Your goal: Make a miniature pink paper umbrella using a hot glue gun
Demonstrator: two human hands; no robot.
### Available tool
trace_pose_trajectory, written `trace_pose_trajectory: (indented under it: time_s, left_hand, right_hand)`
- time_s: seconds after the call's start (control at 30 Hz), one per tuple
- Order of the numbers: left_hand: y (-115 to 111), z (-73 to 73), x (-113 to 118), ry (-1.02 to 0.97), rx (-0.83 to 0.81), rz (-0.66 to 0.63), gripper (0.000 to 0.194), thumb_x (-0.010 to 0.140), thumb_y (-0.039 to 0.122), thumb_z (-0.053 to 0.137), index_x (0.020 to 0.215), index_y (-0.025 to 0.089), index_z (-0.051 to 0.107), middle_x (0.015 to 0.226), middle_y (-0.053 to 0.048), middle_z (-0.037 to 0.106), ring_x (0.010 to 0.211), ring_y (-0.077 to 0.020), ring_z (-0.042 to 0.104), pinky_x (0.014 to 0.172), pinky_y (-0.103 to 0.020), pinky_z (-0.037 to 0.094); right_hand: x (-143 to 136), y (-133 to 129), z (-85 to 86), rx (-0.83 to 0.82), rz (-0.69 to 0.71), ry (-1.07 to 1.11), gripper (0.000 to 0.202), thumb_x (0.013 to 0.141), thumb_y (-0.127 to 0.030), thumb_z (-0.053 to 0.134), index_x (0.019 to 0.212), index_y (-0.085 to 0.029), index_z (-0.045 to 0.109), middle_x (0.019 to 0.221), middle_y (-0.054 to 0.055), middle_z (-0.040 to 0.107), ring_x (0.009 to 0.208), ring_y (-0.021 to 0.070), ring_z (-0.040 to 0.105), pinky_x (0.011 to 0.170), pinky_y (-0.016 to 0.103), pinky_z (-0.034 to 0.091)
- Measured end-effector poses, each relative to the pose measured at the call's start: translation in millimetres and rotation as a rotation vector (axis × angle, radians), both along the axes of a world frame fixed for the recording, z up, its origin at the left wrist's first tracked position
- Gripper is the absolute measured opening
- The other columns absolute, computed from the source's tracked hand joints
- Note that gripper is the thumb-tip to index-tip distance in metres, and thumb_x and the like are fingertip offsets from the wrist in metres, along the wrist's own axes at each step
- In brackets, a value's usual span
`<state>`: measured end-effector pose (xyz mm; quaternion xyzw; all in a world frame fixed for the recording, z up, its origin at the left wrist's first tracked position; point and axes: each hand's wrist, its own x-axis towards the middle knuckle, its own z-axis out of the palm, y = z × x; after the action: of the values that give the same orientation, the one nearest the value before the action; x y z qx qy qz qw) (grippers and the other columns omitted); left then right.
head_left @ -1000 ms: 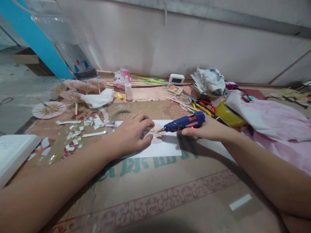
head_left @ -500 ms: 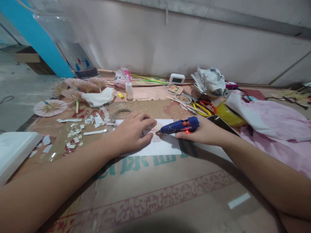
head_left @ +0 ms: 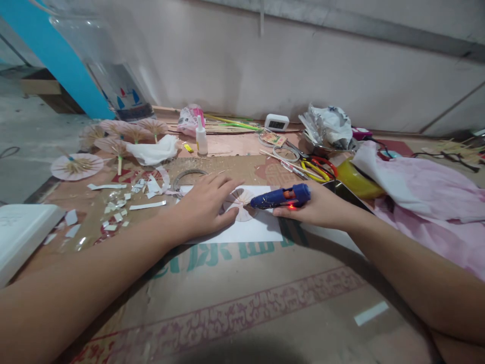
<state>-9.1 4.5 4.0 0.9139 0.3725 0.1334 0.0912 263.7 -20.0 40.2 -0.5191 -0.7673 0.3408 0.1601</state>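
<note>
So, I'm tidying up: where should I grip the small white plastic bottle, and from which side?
Take the white plastic bottle by its wider body, below the narrow pointed nozzle, probably from the right: it stands upright, a small yellow piece lies just left of it, and a pink-and-white plastic packet sits behind it on the left.

The left hand (head_left: 206, 205) covers part of the paper disc (head_left: 246, 215); the right hand (head_left: 322, 203) hides the handle of the glue gun (head_left: 280, 197). Picture edges crop the white box (head_left: 26, 232) and pink cloth (head_left: 428, 184). The digital clock (head_left: 277, 123) shows digits too small to read.
</note>
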Motion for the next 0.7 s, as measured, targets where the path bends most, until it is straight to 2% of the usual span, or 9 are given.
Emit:
trace_pose_trajectory:
  time_s: [0.33,0.7]
  left_hand:
    - [0,1.2,0,0.002,-0.006,-0.007,0.046,0.097,0.039,0.049,0.137,0.018,0.057,0.131,-0.012,0.060,0.122,-0.0314,0.054,0.108,-0.050,0.041]
    - [1,0.5,0,-0.016,-0.008,-0.020,0.043,0.096,0.040,0.049,0.133,0.021,0.060,0.128,-0.011,0.060,0.120,-0.0308,0.054,0.105,-0.048,0.042]
  right_hand:
    - [-6,-8,10.5,0.122,0.039,-0.191,0.034,0.082,-0.050,0.070,0.071,-0.020,0.057,0.066,-0.001,0.059,0.061,0.0133,0.048,0.057,0.026,0.033]
    - [-9,-12,15.7,0.172,0.062,-0.282,0.033,0.084,-0.049,0.070,0.074,-0.021,0.057,0.071,0.001,0.061,0.065,0.0152,0.050,0.062,0.028,0.031]
